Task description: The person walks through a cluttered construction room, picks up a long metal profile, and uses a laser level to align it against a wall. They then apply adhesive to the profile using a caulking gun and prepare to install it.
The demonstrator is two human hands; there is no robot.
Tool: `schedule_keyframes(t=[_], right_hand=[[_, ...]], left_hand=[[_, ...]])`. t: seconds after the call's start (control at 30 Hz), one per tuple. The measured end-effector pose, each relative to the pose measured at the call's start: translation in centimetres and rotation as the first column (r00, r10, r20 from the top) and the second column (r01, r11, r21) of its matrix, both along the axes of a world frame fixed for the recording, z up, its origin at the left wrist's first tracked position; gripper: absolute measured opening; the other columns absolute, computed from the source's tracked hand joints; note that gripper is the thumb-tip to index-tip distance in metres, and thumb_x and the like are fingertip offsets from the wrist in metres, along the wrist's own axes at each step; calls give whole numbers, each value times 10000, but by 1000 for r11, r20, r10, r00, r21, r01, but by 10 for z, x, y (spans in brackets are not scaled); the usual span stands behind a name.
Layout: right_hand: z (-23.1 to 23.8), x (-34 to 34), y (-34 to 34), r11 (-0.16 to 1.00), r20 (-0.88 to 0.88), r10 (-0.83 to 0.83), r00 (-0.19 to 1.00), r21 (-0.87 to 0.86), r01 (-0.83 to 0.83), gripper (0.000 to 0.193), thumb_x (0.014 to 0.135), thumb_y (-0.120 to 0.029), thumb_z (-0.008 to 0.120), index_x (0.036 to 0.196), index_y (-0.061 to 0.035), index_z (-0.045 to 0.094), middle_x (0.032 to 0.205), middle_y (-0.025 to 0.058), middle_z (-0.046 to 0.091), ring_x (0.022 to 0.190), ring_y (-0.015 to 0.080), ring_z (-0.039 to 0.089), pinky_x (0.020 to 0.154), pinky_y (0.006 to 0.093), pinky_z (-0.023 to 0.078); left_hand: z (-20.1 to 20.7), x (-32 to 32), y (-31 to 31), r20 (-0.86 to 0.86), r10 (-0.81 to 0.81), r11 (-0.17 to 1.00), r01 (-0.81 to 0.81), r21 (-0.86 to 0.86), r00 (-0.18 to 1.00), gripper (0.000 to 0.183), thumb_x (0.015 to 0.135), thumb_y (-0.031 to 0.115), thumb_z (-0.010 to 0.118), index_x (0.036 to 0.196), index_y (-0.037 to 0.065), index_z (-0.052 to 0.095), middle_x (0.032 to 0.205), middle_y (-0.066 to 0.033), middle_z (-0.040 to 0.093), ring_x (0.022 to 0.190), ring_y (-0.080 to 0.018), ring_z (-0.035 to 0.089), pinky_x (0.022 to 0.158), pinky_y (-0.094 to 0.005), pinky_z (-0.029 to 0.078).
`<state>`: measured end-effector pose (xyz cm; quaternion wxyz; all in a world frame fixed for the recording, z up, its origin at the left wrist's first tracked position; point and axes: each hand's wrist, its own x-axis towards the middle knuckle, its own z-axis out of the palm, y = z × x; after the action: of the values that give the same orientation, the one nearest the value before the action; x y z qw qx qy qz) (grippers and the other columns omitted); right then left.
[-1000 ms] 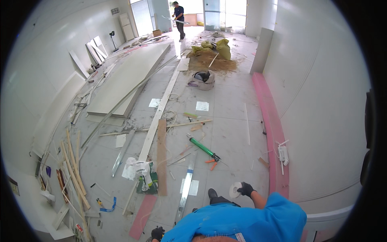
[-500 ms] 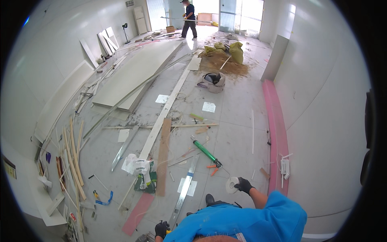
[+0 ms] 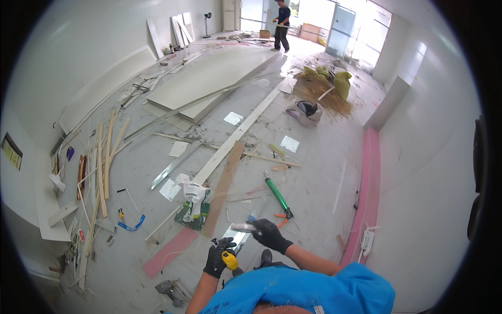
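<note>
My right hand (image 3: 270, 234), in a black glove, grips a roll of white tape (image 3: 243, 227), now turned edge-on. My left hand (image 3: 215, 257), gloved in black too, is closed around a rounded yellow tape measure (image 3: 229, 260). A small dark piece with a pale end sticks out by its fingertips; its kind is unclear. The two hands are close together in front of my body, the roll a little above and right of the left one. Below them a shiny metal strip (image 3: 240, 233) lies on the floor. A green caulking gun (image 3: 277, 194) with orange handles lies beyond my right hand.
A white-and-green bag (image 3: 194, 206), a pink board (image 3: 168, 253) and a brown plank (image 3: 224, 188) lie ahead-left. Wood strips (image 3: 102, 172) and a power tool (image 3: 171, 291) are on the left. Large panels (image 3: 209, 86) are stacked further off. A person (image 3: 282, 26) stands at the far end.
My left hand has risen from the lower edge with the tape measure. My right hand has brought the tape roll leftward and turned it edge-on. The view has shifted; the distant person has turned.
</note>
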<state>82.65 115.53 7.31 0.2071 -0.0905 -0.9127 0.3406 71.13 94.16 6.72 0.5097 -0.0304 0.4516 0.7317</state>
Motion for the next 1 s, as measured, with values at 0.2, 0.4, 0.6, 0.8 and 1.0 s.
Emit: schedule_keyframes(t=[0.2,0.4,0.6,0.8,1.0], right_hand=[[27,-18,-41,958,-4,193,981,216,-188,374,809,-75,550,1175,-121,609,1105,92,636,1059,278,574,902,406,455],[19,-12,-49,913,-28,271,962,326,-247,353,835,-105,534,1179,-131,609,1154,68,623,1102,244,563,921,405,443],[103,-77,16,870,-57,314,948,416,-263,420,812,-137,600,1221,-69,534,1063,104,627,965,249,590,829,388,462],[449,-223,212,731,-239,-368,899,523,439,622,767,-169,697,1283,6,397,827,129,653,707,251,632,621,364,508],[567,-272,192,961,-47,-222,974,160,227,596,730,-78,715,1232,28,410,736,158,672,617,239,684,530,346,573]], left_hand=[[3,6,-11,338,72,968,-147,203,938,411,956,396,530,1151,36,561,872,-100,678,619,-179,631,548,-324,550],[-17,6,-24,434,-51,950,-90,298,900,356,950,393,537,1060,59,589,754,-91,660,594,-223,639,522,-350,543],[-13,-7,-26,360,147,971,-204,127,921,337,939,408,546,1032,86,579,681,-64,624,555,-221,606,489,-359,504],[-16,-37,-54,242,130,971,-172,163,962,435,937,498,505,1137,114,544,658,-50,608,522,-211,579,460,-356,480],[-34,-49,-94,239,182,955,-229,189,954,476,936,516,491,1179,108,525,692,-63,623,530,-213,585,464,-355,487]])
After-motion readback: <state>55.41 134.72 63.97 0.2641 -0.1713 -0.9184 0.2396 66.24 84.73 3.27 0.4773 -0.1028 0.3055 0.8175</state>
